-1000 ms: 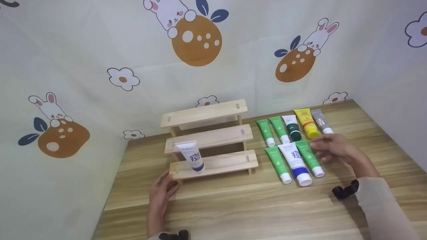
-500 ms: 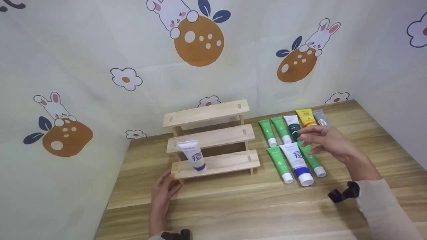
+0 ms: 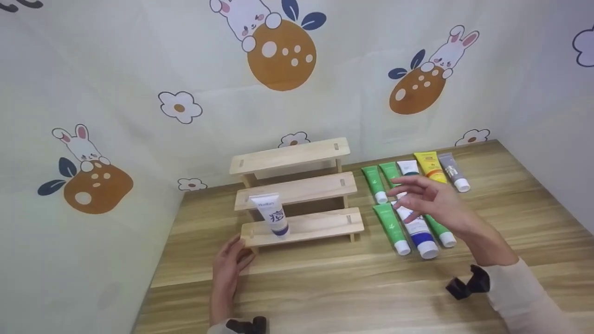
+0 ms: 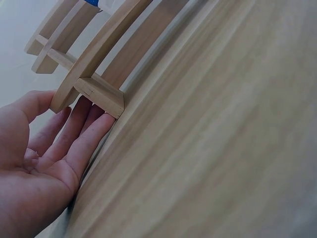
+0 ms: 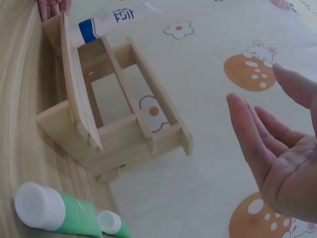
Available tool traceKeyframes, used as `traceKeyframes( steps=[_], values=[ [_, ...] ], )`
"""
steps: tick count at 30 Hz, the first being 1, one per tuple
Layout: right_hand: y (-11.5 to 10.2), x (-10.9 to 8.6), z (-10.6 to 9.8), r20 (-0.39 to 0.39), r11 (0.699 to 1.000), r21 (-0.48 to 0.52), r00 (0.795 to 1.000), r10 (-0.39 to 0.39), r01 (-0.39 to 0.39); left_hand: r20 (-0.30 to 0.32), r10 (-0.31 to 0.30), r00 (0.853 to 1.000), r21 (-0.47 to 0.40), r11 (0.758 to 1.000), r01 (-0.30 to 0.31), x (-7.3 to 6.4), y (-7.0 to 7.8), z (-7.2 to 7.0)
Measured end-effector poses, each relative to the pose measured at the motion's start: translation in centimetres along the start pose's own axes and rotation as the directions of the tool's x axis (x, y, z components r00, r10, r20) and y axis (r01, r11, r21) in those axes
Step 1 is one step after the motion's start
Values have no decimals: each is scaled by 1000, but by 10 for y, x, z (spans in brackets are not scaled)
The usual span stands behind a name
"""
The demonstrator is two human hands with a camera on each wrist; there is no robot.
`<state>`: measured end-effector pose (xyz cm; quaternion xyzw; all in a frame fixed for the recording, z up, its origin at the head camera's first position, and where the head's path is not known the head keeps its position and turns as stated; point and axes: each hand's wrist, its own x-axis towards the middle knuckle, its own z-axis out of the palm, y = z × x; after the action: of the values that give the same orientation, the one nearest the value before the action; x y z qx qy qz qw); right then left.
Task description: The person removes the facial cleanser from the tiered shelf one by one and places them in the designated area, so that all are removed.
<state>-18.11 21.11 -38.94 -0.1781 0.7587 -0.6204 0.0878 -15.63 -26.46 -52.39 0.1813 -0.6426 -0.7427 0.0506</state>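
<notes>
A three-step wooden display stand (image 3: 320,227) stands on the table. My left hand (image 3: 226,266) holds the left end of its lowest step; in the left wrist view the thumb (image 4: 42,101) lies at the board's end and the fingers reach beneath, against the leg. One white squeeze tube with a blue cap (image 3: 272,214) stands cap down on that step, toward the left. My right hand (image 3: 436,204) hovers over the tubes at the right, fingers apart and holding nothing. It overlaps a larger white and blue tube (image 3: 420,234) and partly hides a green tube (image 3: 441,229).
Two rows of tubes lie right of the stand: several green ones, such as the front-left green tube (image 3: 390,227), plus a yellow tube (image 3: 430,166) and a grey tube (image 3: 454,170). A patterned cloth (image 3: 348,102) rises behind the wood-grain table (image 3: 334,287).
My right hand has lifted off the right side of the tubes and moved left above them, with nothing in it. The left hand stays at the stand; the view has shifted slightly.
</notes>
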Motion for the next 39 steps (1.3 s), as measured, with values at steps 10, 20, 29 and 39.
traceKeyframes(
  steps=[10, 20, 29, 39],
  values=[
    [-9, 13, 39, 49, 998, -1, 997, -68, 68, 3, -13, 1000, -4, 1000, 13, -1, 0, 0],
    [-19, 31, 68, 93, 986, -20, 982, -163, 165, 4, -6, 1000, 12, 1000, 6, 1, 0, 0],
    [-32, 46, 96, 100, 988, -45, 985, -141, 146, -9, -11, 1000, 16, 1000, 11, 1, -1, 1],
    [-45, 64, 125, 137, 984, -19, 975, -173, 177, 0, -12, 1000, 19, 1000, 12, 0, 0, -1]
  ],
)
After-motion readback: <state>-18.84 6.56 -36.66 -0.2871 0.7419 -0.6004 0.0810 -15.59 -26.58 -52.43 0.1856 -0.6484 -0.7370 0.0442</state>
